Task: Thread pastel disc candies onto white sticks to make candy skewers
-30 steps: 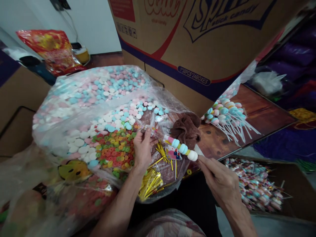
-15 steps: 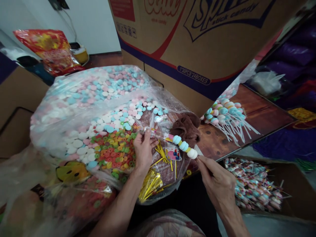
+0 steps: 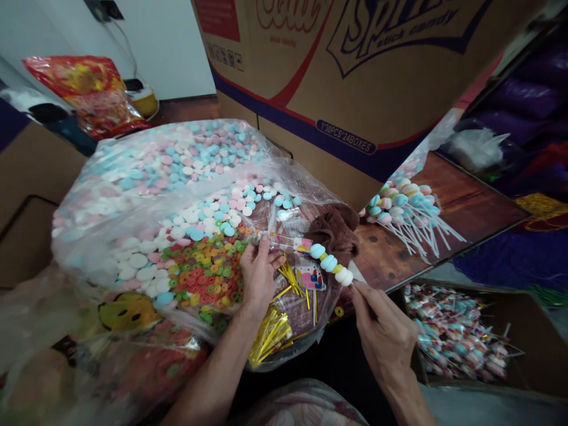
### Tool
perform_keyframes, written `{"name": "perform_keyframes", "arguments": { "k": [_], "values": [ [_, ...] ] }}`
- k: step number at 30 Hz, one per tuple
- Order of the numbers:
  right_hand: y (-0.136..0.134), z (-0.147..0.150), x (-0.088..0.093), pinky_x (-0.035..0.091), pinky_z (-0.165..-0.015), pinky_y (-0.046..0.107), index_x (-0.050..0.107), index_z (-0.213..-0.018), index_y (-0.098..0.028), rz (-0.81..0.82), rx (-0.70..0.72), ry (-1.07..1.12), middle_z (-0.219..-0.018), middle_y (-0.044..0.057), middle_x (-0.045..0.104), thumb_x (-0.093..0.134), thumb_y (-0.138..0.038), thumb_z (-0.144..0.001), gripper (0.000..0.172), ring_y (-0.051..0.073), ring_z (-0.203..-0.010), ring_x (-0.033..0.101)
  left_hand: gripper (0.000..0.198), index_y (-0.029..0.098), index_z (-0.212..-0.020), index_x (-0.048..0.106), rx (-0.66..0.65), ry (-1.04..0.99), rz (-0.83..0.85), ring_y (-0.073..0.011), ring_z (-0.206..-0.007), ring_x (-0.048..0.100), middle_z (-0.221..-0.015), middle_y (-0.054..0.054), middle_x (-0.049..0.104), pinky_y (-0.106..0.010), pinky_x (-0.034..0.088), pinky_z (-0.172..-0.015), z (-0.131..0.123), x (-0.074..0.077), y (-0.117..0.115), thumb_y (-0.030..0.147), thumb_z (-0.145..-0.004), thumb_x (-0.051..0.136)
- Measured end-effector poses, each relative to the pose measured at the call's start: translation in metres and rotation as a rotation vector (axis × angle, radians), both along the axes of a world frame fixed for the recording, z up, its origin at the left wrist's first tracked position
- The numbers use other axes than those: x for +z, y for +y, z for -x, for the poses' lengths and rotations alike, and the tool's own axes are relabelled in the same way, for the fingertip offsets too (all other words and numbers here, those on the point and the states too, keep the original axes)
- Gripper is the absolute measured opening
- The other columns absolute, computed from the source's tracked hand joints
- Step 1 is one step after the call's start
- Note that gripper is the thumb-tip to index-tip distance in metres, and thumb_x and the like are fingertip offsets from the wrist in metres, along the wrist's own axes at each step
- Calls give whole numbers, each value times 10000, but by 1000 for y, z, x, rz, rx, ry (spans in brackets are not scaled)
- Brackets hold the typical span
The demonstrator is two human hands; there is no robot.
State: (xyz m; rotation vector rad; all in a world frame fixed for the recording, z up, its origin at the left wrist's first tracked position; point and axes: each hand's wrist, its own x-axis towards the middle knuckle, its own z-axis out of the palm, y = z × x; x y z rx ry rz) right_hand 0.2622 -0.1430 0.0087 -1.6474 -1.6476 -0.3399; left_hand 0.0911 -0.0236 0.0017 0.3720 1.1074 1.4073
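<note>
My right hand point(image 3: 385, 326) pinches the stick end of a candy skewer point(image 3: 329, 262), threaded with pale blue and white puffy candies and small yellow ones between them. The skewer tilts up to the left. Its far tip meets a clear printed wrapper point(image 3: 290, 242); how far inside it reaches, I cannot tell. Closed on the wrapper's other end is my left hand point(image 3: 258, 273). Beneath the hands are gold twist ties point(image 3: 271, 336), a stack of printed wrappers point(image 3: 309, 276) and a brown cloth point(image 3: 333, 231).
A large clear bag point(image 3: 155, 157) holds pastel candies, with ring candies point(image 3: 206, 269) at its near side. Finished-looking skewers point(image 3: 410, 207) lie on the table at right. Below stands a carton point(image 3: 539, 343) of wrapped candy sticks. A big cardboard box point(image 3: 288, 127) blocks the back.
My hands and the candy skewer stay almost in place. The wrapper between them looks slightly straighter, and the view has shifted a little.
</note>
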Motion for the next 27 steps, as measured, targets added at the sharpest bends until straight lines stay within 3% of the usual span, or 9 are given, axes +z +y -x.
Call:
{"name": "perform_keyframes", "arguments": {
  "k": [7, 13, 21, 27],
  "values": [
    [-1, -8, 2, 492, -649, 233, 701, -896, -142, -17, 83, -121, -671, 30, 703, 618, -118, -931, 93, 118, -564, 628, 416, 177, -863, 590, 8, 93, -83, -109, -637, 673, -798, 12, 687, -240, 542, -630, 2, -2, 0, 455, -657, 822],
    [1, -15, 8, 536, -651, 203, 713, -908, -162, 125, 193, 125, -757, 34, 737, 571, -169, -952, 149, 121, -624, 687, 377, 192, -920, 629, -20, 121, -160, -115, -689, 687, -852, 9, 701, -244, 565, -642, 3, 1, 1, 453, -705, 793],
    [3, -13, 9, 564, -646, 219, 736, -910, -174, 161, 192, 160, -796, 45, 763, 557, -200, -943, 184, 142, -639, 709, 353, 195, -862, 603, 9, 91, -172, -141, -761, 714, -842, 7, 709, -257, 585, -682, 0, -1, 1, 444, -703, 796],
    [4, -22, 10, 492, -589, 207, 738, -901, -153, 118, 207, -35, -639, 18, 678, 535, -185, -974, 218, 108, -541, 626, 401, 195, -911, 620, -99, 119, -144, -140, -698, 708, -864, -9, 726, -247, 573, -628, 7, -1, 4, 466, -681, 807]
  ]
}}
